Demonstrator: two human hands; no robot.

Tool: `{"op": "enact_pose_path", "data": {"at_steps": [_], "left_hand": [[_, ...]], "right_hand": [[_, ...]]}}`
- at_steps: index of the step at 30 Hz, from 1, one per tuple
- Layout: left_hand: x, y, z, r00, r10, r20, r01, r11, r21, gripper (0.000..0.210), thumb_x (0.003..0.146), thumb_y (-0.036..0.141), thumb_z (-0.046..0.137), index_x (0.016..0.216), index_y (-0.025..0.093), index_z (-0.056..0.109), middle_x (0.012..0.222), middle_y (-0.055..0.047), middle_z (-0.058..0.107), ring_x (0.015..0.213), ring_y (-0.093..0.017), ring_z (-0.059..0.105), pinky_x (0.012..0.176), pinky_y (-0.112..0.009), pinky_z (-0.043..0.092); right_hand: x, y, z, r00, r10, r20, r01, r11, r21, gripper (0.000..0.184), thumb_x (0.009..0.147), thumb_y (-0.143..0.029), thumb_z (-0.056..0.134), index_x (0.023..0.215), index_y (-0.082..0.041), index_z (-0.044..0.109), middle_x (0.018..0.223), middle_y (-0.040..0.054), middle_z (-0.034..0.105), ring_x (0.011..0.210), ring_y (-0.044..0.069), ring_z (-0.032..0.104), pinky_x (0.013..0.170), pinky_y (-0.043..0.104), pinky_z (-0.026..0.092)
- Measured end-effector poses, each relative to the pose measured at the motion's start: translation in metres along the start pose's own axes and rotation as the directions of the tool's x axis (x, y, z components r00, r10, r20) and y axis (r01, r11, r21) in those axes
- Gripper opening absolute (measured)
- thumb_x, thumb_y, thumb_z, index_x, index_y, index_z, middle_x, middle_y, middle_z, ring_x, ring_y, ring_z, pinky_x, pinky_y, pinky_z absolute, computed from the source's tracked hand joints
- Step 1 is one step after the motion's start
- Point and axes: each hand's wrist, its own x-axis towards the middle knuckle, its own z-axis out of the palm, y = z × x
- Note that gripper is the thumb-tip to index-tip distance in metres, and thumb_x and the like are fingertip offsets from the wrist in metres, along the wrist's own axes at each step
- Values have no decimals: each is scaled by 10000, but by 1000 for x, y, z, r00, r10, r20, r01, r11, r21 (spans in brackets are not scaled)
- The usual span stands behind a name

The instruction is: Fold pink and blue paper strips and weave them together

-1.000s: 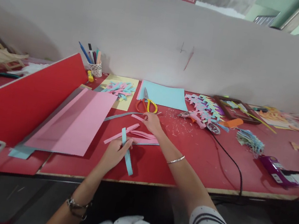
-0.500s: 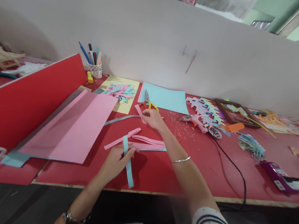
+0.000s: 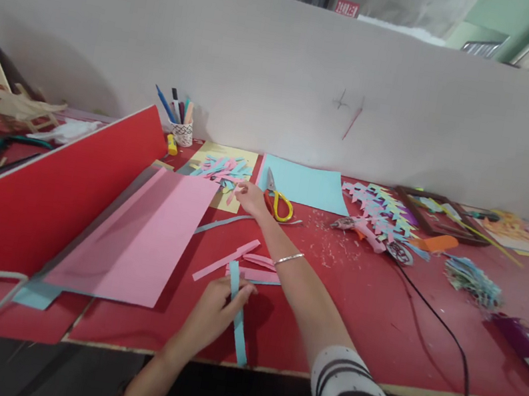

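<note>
My left hand (image 3: 213, 308) is closed on a light blue paper strip (image 3: 239, 332), which slants down toward the table's front edge. Beyond it lie several pink paper strips (image 3: 226, 260), partly over a blue one. My right hand (image 3: 249, 197) reaches forward, fingers pinched, with a short pink paper strip (image 3: 230, 198) at the fingertips. It is beside a pile of cut pink and blue paper pieces (image 3: 223, 167) on a yellow sheet (image 3: 249, 155). Just right of that hand, scissors (image 3: 283, 208) with yellow handles rest by a light blue sheet (image 3: 312, 186). A thin grey-blue strip (image 3: 222, 223) runs under my right wrist.
Large pink sheets (image 3: 146, 239) lean by a red board (image 3: 57, 190) on the left. A pen cup (image 3: 184, 134) stands against the white partition (image 3: 264, 76). On the right are a pink glue gun (image 3: 367, 234), its cord, folded paper chains (image 3: 379, 207) and a purple power strip (image 3: 524, 346).
My right hand has moved left, from near the scissors to the paper pile, with the pink strip. The left hand stays on the blue strip. The view has shifted slightly.
</note>
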Motion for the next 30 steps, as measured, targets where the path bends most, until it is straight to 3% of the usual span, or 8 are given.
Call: {"op": "enact_pose_path", "data": {"at_steps": [5,7,10,13,15,22,27,30], "left_hand": [[2,7,-3,999,6,-31,-8,998,-69,500,845,413,266,757,134,671,593,-38,595,561,-139,539,554,-241,424],[5,11,-2,995,48,-90,-55,996,-70,510,856,405,243,816,132,672,660,-56,625,608,-148,559,596,-255,445],[9,18,1,967,101,-234,-120,991,-67,492,865,401,239,930,137,649,802,-80,653,717,-166,586,670,-280,466],[13,23,7,949,145,-280,-169,984,-64,452,863,396,269,960,148,635,891,-89,645,827,-181,590,731,-298,471],[15,25,12,947,175,-268,-188,982,-24,413,854,387,303,943,161,637,904,-88,635,864,-187,581,740,-307,471],[18,28,15,935,241,-259,-232,971,65,331,836,304,362,1000,165,614,826,-53,599,781,-153,564,680,-277,465],[20,28,-2,931,106,-349,-107,994,18,325,792,332,441,1056,205,582,946,-49,539,735,-126,532,574,-230,443],[19,24,-12,947,-4,-322,-28,995,-93,459,724,359,522,1163,229,487,1054,-58,510,688,-111,511,560,-231,439]], "right_hand": [[-54,-4,-35,975,-72,208,37,985,170,204,846,-242,382,892,-154,560,813,24,598,720,83,565,710,214,449],[-86,0,-48,922,-134,362,-16,924,382,194,846,-282,398,915,-155,527,827,26,569,751,82,553,737,225,442],[-134,13,-55,862,-195,468,-80,859,506,320,791,-391,493,1034,-187,450,917,34,532,852,108,533,778,267,431],[-168,27,-49,871,-287,398,-12,798,602,528,670,-475,617,1075,-224,391,1045,45,494,982,134,479,849,290,390],[-182,33,-42,915,-233,329,-36,766,642,577,660,-482,624,1098,-244,333,986,30,515,925,130,496,821,296,400],[-193,28,-39,964,-11,266,-159,776,611,323,732,-338,534,1012,-219,425,783,-5,534,680,109,509,635,255,417],[-193,24,-50,979,-40,201,-62,878,474,149,733,-185,474,870,-172,530,800,3,539,677,89,478,647,229,380],[-194,25,-54,979,-46,196,-41,907,420,161,735,-162,455,871,-162,541,784,0,541,657,87,472,635,226,377]]}}
